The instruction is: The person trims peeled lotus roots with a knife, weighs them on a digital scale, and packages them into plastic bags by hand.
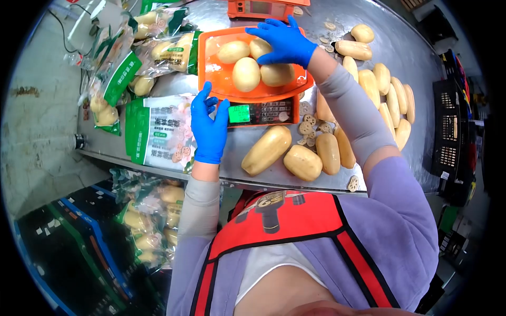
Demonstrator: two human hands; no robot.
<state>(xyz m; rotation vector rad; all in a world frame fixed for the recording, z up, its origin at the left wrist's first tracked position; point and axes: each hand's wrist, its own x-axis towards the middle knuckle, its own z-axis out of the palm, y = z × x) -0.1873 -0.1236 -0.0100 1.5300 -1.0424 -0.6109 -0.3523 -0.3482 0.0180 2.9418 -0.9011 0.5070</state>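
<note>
Several peeled lotus root pieces (246, 74) lie in an orange tray (211, 87) on a scale with a lit green display (240, 114). My right hand (287, 45), in a blue glove, reaches over the tray's far right part. Its fingers are spread, with a lotus root piece (259, 48) between thumb and forefinger; whether they grip it I cannot make out. My left hand (210, 129), also blue-gloved, is beside the scale's left end, thumb and forefinger apart, nothing visible in it. Left of it lies a flat green-and-white printed bag (158, 131).
Filled lotus root bags (168, 55) are piled at the table's left. More loose lotus roots (390, 97) and cut slices (307, 126) lie right of the scale. Another orange scale (261, 8) stands at the back. Below the table's left edge are more filled bags (150, 226).
</note>
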